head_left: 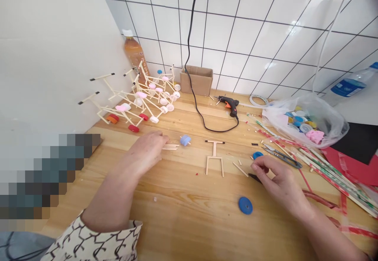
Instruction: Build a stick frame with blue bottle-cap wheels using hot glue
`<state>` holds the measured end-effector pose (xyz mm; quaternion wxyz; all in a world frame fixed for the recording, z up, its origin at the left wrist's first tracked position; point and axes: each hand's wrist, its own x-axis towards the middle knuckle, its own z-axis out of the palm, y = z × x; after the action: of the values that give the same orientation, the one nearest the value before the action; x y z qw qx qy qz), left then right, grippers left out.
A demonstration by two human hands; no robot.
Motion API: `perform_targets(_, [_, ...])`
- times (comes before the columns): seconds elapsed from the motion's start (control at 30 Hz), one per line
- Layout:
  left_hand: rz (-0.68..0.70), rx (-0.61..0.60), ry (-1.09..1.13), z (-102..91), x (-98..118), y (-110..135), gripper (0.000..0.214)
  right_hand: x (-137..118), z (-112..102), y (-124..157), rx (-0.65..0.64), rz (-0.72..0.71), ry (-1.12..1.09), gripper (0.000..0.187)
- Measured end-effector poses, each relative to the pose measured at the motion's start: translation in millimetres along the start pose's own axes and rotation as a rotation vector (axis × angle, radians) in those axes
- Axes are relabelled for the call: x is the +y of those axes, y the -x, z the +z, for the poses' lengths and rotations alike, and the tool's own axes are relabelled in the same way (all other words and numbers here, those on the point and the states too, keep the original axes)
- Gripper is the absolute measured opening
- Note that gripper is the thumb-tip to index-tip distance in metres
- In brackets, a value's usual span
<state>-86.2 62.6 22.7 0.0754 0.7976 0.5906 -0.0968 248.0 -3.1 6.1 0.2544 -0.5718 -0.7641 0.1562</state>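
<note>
My left hand [147, 149] rests on the wooden table [183, 217], its fingertips curled at a small bundle of thin wooden sticks [170, 147]. A light blue bottle cap on a stick [185, 139] lies just right of them. My right hand [273, 176] lies palm down further right, fingers pinched over a small dark piece [254, 177] at the table surface. Between the hands lies a glued stick frame [214, 159] with a T-shaped top. One blue cap [245, 205] sits near my right wrist, another blue cap [257, 155] just above my right fingers.
Several finished stick-and-cap models [138, 99] stand at the back left by an orange drink bottle [134, 52]. A cardboard box [196, 80], a glue gun [229, 104] with its cord, scissors [282, 156], a bag of caps [307, 121] and red paper [351, 166] fill the back and right.
</note>
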Motion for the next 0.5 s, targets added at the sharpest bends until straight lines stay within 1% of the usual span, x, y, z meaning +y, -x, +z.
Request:
perform_targets(0.1, [0.027, 0.037, 0.022, -1.6, 0, 2, 0.036, -6, -7, -12, -0.095, -0.092, 0.056, 0.017])
perform_targets(0.2, [0.039, 0.139, 0.024, -2.7, 3, 3, 0.033, -8, -12, -43, -0.171, -0.197, 0.215, 0.014])
perform_targets(0.27, [0.026, 0.226, 0.026, -2.0, 6, 3, 0.030, -8, -10, -76, -0.207, -0.231, 0.369, 0.017])
perform_targets(0.3, [0.019, 0.265, 0.028, -1.2, 8, 3, 0.029, -6, -7, -94, -0.229, -0.226, 0.466, 0.019])
perform_targets(0.4, [0.008, 0.358, 0.036, 2.0, 11, 0, 0.029, 0, 7, -151, -0.223, -0.199, 0.571, 0.020])
perform_targets(0.5, [0.000, 0.406, 0.028, 5.3, 14, -2, 0.027, 9, 26, -199, -0.209, -0.186, 0.659, 0.018])
